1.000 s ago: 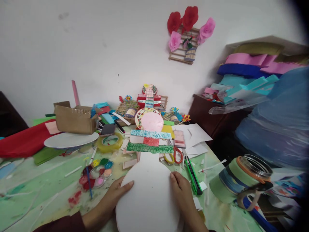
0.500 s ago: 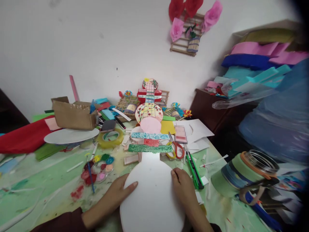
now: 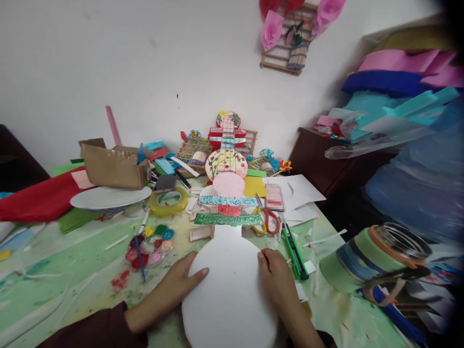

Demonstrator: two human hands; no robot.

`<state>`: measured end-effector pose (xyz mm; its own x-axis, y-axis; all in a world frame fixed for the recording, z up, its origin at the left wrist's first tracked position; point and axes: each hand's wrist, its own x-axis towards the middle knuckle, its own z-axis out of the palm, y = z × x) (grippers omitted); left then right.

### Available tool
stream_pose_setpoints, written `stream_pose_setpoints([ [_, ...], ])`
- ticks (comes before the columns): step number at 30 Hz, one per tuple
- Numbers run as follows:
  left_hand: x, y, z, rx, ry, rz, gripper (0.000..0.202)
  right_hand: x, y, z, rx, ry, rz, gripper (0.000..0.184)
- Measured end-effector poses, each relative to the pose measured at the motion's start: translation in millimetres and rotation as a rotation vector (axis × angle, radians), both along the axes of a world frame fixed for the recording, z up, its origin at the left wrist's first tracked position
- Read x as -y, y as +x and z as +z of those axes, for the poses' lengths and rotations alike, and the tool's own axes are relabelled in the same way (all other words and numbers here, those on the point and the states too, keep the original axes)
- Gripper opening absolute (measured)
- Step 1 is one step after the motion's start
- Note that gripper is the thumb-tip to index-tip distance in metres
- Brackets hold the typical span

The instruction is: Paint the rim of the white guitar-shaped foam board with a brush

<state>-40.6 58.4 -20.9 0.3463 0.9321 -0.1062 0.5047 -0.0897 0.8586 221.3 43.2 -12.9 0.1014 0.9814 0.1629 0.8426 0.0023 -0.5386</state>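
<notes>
A guitar-shaped craft piece (image 3: 232,295) with a plain white round body lies low in the middle, its neck pointing away from me. Across the neck run a blue-painted strip (image 3: 228,201), a red patch and a green-painted strip (image 3: 227,219), with a pink oval (image 3: 228,184) at the far end. My left hand (image 3: 186,278) grips the body's left edge, thumb on top and fingers hidden beneath. My right hand (image 3: 275,275) is closed on the right edge, its fingers curled at the rim. Scissors (image 3: 268,221) and a green utility knife (image 3: 295,251) lie to the right of the neck.
To the left are a paint palette (image 3: 154,244) with a brush (image 3: 140,258), a tape roll (image 3: 167,202), a white plate (image 3: 108,198) and a cardboard box (image 3: 112,166). A finished painted guitar (image 3: 226,162) stands against the wall. A green bottle (image 3: 366,258) is at right.
The view has shifted slightly, so most things sit a little further right and the wall decoration higher. Both hands keep their hold on the white guitar-shaped piece.
</notes>
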Motion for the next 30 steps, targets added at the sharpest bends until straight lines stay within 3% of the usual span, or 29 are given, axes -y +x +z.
stream_pose_setpoints([
  [6,-2,-4,0.7,-0.054,0.027,0.002,0.047,2,-3,2.0,0.122,-0.042,-0.010,0.027],
  [12,-5,-5,11.2,-0.125,0.027,-0.004,0.046,3,-6,3.1,0.187,-0.062,0.004,0.027],
  [30,7,-3,21.5,-0.510,0.099,-0.091,0.043,3,-5,4.9,0.263,0.016,0.006,0.024],
])
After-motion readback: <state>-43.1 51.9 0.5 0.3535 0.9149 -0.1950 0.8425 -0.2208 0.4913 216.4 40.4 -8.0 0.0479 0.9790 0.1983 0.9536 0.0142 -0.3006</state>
